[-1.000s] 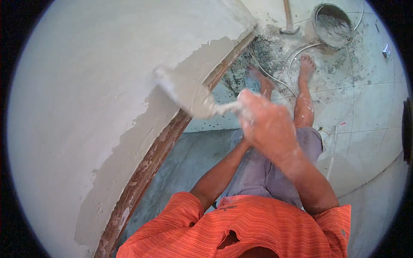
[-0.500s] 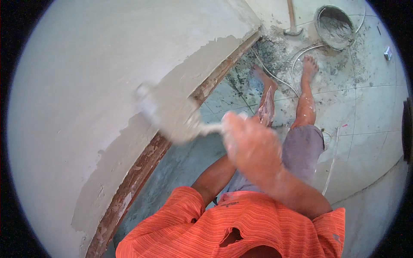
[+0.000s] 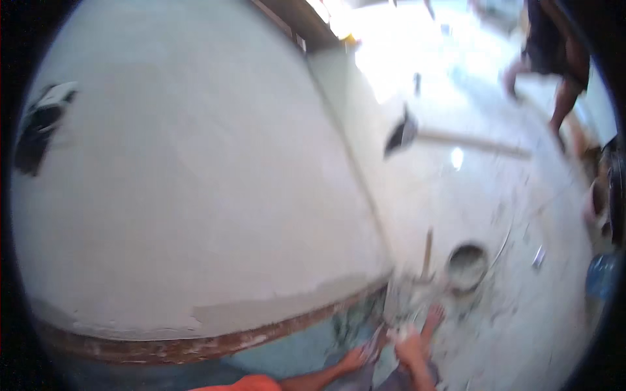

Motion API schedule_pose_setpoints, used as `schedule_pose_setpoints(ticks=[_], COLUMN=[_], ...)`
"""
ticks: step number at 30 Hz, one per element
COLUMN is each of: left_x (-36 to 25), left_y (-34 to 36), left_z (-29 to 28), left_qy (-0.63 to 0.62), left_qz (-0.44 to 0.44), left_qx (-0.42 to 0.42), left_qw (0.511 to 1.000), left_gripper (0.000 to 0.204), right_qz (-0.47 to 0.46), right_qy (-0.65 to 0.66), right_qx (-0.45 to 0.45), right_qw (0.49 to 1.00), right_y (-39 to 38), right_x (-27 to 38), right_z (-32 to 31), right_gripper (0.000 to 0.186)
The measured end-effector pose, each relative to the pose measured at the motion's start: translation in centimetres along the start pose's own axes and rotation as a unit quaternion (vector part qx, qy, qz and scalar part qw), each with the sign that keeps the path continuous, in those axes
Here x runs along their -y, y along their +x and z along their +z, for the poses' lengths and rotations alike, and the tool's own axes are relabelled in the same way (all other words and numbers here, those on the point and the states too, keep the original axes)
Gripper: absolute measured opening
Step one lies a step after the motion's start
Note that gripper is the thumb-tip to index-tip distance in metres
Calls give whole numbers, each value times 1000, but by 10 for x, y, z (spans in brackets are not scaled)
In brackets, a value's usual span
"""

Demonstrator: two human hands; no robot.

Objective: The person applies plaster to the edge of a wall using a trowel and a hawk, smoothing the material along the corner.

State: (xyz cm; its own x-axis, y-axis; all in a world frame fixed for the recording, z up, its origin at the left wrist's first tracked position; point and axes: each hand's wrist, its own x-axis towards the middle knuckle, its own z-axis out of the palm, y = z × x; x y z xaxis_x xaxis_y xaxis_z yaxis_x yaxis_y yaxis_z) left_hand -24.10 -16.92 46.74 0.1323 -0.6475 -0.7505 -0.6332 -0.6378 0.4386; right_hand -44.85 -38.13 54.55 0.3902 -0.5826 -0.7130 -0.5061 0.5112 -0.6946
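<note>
The picture is blurred. My right hand [image 3: 409,347] sits at the bottom edge, closed around what looks like the pale handle of a plastering trowel [image 3: 394,305], whose grey blade stands up near the foot of the wall. Beside it, my left hand [image 3: 357,358] reaches in on a bare forearm below an orange sleeve [image 3: 251,383]; its grip is too smeared to read. My bare foot [image 3: 433,319] rests on the floor just right of the hands. A smooth grey plastered wall [image 3: 195,195] fills the left, with a darker wet patch [image 3: 274,306] low down.
A brown strip [image 3: 195,345] runs along the wall's base. A mortar bucket [image 3: 467,266] and a wooden-handled tool [image 3: 427,251] stand on the splattered floor. Farther off lie a long plank [image 3: 471,141] and a dark object [image 3: 401,130]. Another person's legs [image 3: 554,72] stand top right.
The view has swung up and away from the wall's base. My hands and trowel, earlier mid-frame spreading plaster, now sit small at the bottom edge. A far room and another person have come into view.
</note>
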Motion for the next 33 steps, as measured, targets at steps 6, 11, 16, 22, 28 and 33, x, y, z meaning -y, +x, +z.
schedule_pose_setpoints(ticks=[6,11,16,22,28,33], left_x=[-87,-166,-218,-275,-264,-219], left_y=[-3,-41,-30,-66,-65,-94], left_z=[-59,-114,-151,-198,-193,-165], left_qy=[-4,-133,-389,-540,-430,-469], left_qz=[55,5,14,74,136,60], left_qx=[53,82,148,295,163,76], left_qw=[997,988,909,785,877,878], left_gripper=[25,46,28,14,33,19], right_qz=[-60,-117,-196,-178,-153,-79], right_qy=[-180,15,-17,19,-28,97], right_qx=[-191,-185,-302,-339,-496,-366], right_qw=[963,976,933,924,854,922], right_y=[-48,-90,-169,-227,-184,-191], right_x=[18,54,81,68,18,30], right_z=[-46,-79,-131,-132,-113,-105], right_gripper=[74,74,70,50,46,51])
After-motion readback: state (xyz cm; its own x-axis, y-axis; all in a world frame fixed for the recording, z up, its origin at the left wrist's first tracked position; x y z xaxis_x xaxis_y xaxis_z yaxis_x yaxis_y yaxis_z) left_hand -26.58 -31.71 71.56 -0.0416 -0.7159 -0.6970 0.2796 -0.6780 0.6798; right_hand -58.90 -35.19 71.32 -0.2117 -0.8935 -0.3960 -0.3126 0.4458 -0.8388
